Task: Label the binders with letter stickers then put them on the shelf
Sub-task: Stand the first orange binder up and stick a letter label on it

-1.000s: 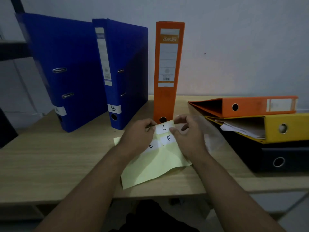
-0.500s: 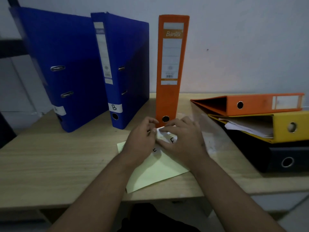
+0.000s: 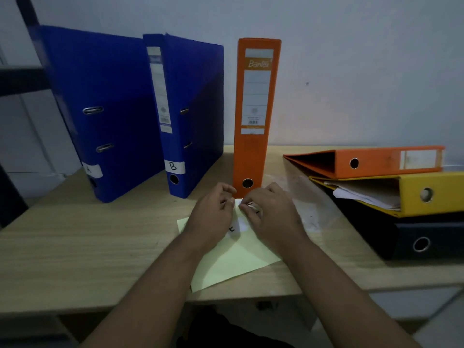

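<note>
Pale-yellow backing paper (image 3: 233, 262) lay at about six o'clock on the light wooden table (image 3: 75, 247), and both hands had closed in over its top edge. A second before, the white sticker marked C had been held up plainly between the fingertips; now the left hand (image 3: 213, 214) and right hand (image 3: 268, 212) were curled tight together with only a sliver of white sticker (image 3: 238, 202) showing between them, pinched narrowly at the fingertips, its letter hidden. That suggested the sticker was being worked free of its backing, or readied for pressing on. Just beyond the knuckles, at twelve o'clock, stood the upright orange lever-arch binder (image 3: 253, 116), its lower spine bare, so it was probably next. At ten o'clock the two tall blue binders carried the labels A (image 3: 91, 170) and B (image 3: 173, 167). At three o'clock the flat stack of orange, yellow and black binders (image 3: 401, 197) remained unlabelled and none was shelved.
</note>
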{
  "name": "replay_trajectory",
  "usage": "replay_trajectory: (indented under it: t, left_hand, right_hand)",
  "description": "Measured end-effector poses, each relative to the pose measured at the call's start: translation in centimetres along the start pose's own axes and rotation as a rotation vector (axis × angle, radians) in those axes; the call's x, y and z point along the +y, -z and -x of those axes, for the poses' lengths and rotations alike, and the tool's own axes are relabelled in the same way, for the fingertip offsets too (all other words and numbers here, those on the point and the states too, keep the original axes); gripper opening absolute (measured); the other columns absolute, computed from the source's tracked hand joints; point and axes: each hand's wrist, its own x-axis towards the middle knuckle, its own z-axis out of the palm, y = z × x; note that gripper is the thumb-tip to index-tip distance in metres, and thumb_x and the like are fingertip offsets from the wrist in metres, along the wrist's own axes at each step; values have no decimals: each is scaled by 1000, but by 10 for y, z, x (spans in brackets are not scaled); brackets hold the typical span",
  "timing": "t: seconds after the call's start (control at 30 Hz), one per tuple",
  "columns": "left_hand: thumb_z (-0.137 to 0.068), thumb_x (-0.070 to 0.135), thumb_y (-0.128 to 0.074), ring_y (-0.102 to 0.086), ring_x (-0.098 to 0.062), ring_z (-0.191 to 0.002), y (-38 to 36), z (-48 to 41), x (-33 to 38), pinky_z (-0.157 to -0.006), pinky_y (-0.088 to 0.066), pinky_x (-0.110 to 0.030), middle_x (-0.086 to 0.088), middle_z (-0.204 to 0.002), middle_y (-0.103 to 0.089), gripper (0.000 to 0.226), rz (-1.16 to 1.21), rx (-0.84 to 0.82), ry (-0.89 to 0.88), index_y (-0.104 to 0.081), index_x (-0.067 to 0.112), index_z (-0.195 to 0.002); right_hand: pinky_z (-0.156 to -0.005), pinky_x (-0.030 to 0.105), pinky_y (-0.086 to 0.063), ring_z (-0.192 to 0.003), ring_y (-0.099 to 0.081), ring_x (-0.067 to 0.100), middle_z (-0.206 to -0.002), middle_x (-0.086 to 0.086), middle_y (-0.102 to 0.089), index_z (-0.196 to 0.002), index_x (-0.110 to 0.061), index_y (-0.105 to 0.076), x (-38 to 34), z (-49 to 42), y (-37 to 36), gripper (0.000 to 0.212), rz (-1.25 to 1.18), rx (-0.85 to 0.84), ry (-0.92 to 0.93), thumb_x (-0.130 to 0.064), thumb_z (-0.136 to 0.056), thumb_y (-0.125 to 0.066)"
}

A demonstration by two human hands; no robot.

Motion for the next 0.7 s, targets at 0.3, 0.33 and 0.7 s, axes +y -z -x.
replay_trajectory:
  t: [0.3, 0.33, 0.7]
  left_hand:
    - [-111, 25, -49, -62, -1, -98, -1, 3, 0, -76, -50, -27, 11, -113, -69, 16, -90, -2, -44, -61, 29, -121]
    - [-111, 25, -49, -62, -1, -96, -1, 2, -1, -73, -48, -26, 12, -111, -69, 16, -102, -1, -47, -61, 29, -119]
    - [-110, 28, -48, -61, -3, -88, -6, 0, -7, -66, -43, -25, 16, -98, -67, 16, -240, 9, -69, -62, 36, -110]
  right_hand:
    - [-88, 38, -45, -99, -46, 10, -103, -15, -58, -103, -31, -59, 9, -4, -5, 9, -45, -65, -163, -32, -110, -54]
    - [-85, 38, -47, -97, -48, 11, -100, -15, -57, -100, -31, -58, 10, -4, -6, 11, -87, -44, -202, -32, -110, -53]
    - [-68, 40, -55, -84, -63, 13, -94, -7, -65, -103, -27, -55, 23, -5, -6, 11, -278, 219, -513, -30, -112, -51]
